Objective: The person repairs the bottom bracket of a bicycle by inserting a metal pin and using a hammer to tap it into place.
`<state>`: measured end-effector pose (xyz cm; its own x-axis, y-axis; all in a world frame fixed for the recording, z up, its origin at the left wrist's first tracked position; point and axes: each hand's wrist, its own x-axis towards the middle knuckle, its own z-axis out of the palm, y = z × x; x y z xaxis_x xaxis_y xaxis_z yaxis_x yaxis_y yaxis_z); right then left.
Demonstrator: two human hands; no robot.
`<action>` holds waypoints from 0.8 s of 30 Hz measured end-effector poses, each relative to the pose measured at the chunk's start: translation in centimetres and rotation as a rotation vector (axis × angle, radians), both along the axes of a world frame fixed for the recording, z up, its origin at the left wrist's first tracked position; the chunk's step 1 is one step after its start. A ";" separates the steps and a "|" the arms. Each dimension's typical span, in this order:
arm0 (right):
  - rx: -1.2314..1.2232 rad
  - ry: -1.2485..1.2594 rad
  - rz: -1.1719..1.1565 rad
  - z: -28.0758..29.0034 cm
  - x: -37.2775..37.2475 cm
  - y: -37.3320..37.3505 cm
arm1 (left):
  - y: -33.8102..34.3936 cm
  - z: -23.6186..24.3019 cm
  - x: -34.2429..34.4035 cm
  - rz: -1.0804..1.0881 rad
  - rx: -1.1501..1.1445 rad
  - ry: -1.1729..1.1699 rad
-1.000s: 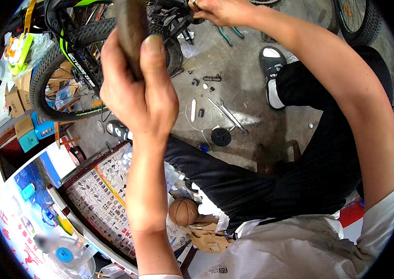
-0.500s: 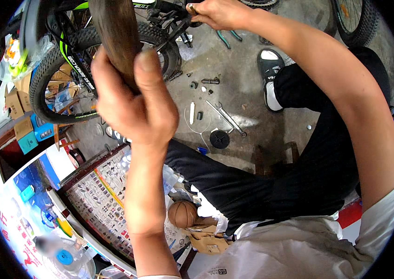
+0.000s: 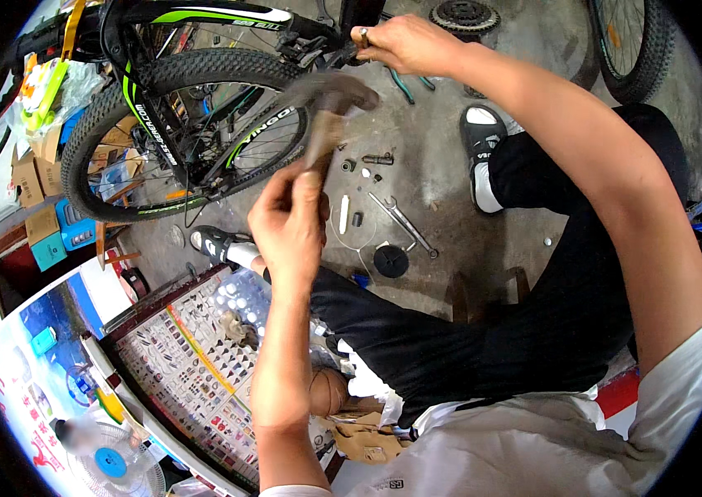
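Note:
My left hand (image 3: pixel 289 219) is closed round the wooden handle of a hammer (image 3: pixel 324 147), whose dark head is blurred by motion. The hammer is raised in front of the bicycle wheel (image 3: pixel 86 186). Farther off, my right hand (image 3: pixel 405 45) pinches a small metal piece (image 3: pixel 363 36) against the black, green and white bicycle frame (image 3: pixel 218 15); only its end shows between the fingers. Where that piece meets the bicycle is hidden. On the floor below the hands lie a wrench (image 3: pixel 405 222), a white tube (image 3: pixel 344 214) and a black disc (image 3: pixel 391 261).
Green-handled pliers (image 3: pixel 401 85) and small dark parts (image 3: pixel 377 158) lie on the concrete floor. Another wheel (image 3: pixel 633 58) stands at the far right. A display case (image 3: pixel 193 364), a basketball (image 3: pixel 329 391) and a fan (image 3: pixel 111 462) are at the near left, with cardboard boxes (image 3: pixel 28 178) beyond.
My left hand has swung the hammer away from me and down to the right, toward the right hand. The right hand has shifted slightly right and down in the view, still pinching.

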<state>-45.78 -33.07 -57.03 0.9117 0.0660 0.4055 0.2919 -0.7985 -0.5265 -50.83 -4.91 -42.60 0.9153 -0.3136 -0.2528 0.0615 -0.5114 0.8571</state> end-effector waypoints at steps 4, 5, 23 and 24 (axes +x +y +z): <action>-0.058 0.040 -0.004 0.5 -0.2 1.0 | 1.2 -0.1 -1.6 0.053 -0.208 0.006; -0.070 0.014 -0.058 0.1 -0.1 1.0 | 1.1 -0.1 -1.8 0.086 -0.207 0.051; -0.064 0.023 0.066 2.2 1.4 0.0 | -4.3 4.1 1.9 -0.147 0.025 -0.777; -0.053 0.011 0.092 2.0 1.4 0.0 | -4.6 3.4 2.0 -0.161 -0.019 -0.845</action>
